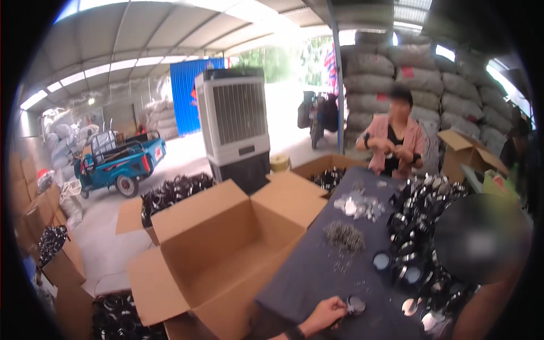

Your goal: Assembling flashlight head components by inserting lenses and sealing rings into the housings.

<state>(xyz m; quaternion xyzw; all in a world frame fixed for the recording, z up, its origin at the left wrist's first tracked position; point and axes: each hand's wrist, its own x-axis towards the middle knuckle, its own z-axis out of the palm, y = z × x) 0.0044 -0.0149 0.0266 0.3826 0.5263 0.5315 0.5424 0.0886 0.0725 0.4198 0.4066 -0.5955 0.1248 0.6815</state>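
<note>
At the near edge of the dark-covered table (306, 283), my left hand (326, 316) reaches in from the lower edge, a black band at its wrist. Its fingers are closed on the rim of a round grey, shiny piece (356, 305); its exact kind is hard to make out. My right hand does not show. Just beyond lies a heap of small metal parts (344, 236), with flat silvery discs (360, 207) farther back. A large pile of black, glossy ring-shaped parts (413, 249) covers the table's right side, several with pale round faces.
An open cardboard box (221, 243) stands left of the table. More boxes of black parts (178, 192) surround it. Behind are an air cooler (238, 119) and a blue cargo tricycle (124, 161). One co-worker (394, 136) stands at the far end; another (481, 311) is close right.
</note>
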